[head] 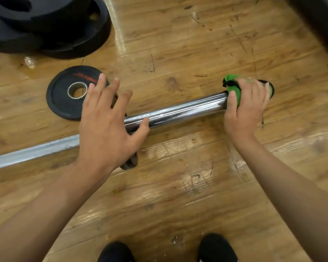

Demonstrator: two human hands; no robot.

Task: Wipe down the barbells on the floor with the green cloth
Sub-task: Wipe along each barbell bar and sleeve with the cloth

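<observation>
Barbell [178, 110] lies on wood floor [178, 186], running diagonally from lower L to upper R. The chrome sleeve is the shiny thick part in mid-frame, and the thinner dull shaft [32, 152] exits at L edge.

R hand [246, 104] is at the far R end of the sleeve, fingers curled over the green cloth [234, 91] and clasping it round the bar. The cloth is bunched under the palm, w/ a bit sticking out above the thumb side and a small black tag or band on it.

L hand [104, 118] is released, holding nothing: fingers straight and spread, palm down over the dark collar [130, 163] where sleeve meets shaft. Thumb tip lies across the sleeve's inner end; can't tell if the palm actually touches the collar.

Small black plate [61, 99] w/ red lettering and a metal-ringed hole lies flat on floor just beyond L fingers, partly covered by them. Stack of big black plates [45, 25] is at top L, apart from the bar. Black shoes [116, 252] are at bottom edge, near side of the bar.
</observation>
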